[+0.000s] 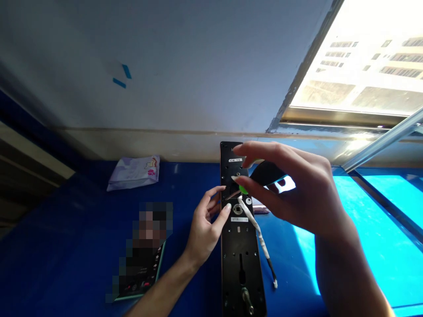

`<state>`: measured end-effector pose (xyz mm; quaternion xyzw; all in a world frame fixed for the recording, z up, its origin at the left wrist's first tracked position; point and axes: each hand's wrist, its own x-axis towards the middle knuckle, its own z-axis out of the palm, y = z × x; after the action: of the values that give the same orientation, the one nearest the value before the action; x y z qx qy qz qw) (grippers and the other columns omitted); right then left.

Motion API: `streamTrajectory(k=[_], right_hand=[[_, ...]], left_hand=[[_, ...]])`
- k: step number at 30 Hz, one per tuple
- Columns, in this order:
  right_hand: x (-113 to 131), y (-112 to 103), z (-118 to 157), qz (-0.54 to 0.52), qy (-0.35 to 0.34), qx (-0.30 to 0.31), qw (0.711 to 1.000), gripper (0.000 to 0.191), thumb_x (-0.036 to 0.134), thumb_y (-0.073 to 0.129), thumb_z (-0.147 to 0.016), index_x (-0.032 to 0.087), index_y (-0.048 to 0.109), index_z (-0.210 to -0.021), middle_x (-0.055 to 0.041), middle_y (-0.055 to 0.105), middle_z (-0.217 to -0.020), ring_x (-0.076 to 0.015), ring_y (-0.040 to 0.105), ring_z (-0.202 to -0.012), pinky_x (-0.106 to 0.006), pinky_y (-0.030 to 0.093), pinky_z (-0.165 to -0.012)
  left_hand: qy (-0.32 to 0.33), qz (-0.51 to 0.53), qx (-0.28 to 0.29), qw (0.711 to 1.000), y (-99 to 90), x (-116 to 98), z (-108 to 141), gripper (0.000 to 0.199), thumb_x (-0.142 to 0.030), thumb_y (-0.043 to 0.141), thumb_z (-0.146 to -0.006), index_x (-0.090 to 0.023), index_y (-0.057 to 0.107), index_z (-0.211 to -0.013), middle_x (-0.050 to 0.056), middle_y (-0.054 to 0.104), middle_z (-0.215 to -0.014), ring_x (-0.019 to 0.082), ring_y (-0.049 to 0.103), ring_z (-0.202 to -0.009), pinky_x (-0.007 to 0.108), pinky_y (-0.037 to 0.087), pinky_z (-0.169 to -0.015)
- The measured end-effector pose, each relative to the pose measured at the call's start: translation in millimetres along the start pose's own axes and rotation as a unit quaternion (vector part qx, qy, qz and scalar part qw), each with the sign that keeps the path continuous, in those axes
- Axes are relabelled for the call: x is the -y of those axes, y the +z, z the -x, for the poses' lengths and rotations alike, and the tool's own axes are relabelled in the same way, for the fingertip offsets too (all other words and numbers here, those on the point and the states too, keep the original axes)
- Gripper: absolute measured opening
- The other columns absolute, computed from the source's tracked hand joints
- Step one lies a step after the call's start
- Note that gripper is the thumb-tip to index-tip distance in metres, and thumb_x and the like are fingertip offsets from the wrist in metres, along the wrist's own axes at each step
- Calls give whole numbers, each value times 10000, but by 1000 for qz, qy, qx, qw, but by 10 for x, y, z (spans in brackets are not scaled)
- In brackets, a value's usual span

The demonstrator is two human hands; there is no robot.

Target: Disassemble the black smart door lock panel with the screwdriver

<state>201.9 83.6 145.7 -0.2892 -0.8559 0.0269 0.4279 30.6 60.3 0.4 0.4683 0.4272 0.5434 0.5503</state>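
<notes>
The plate [233, 242] lies on the table [185, 185] in front of me. My right hand [294, 185] grips the screwdriver [266, 173], its tip at the plate, so I judge this spot unfinished; whether it touches, I can't tell. My left hand [206, 229] is parted, thumb and fingertips at the plate's edge. The cable [259, 233] trails off the right side, its end unconnected.
</notes>
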Motion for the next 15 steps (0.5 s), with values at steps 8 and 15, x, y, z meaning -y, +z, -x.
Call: streamTrajectory(k=[8,15], right_hand=[[9,-79,-4,-4,-5,-32,999,589,7,648,-792,278,633,-1316,-17,761,-1118,-167,731,-828,-316,643,-781],[72,-173,26,-48,36,-49,997,648,23,691,-787,384,632,-1321,13,746,-1153,-236,751,-965,-382,657,-800]], left_hand=[[54,-91,-23,994,-12,5,22,421,-356,729,-937,-240,630,-1329,106,712,-1390,285,699,-1268,414,554,-1098],[213,-274,-93,933,-64,-48,18,108,-340,736,-949,-285,812,-1003,63,690,-1435,304,639,-1314,474,516,-1114]])
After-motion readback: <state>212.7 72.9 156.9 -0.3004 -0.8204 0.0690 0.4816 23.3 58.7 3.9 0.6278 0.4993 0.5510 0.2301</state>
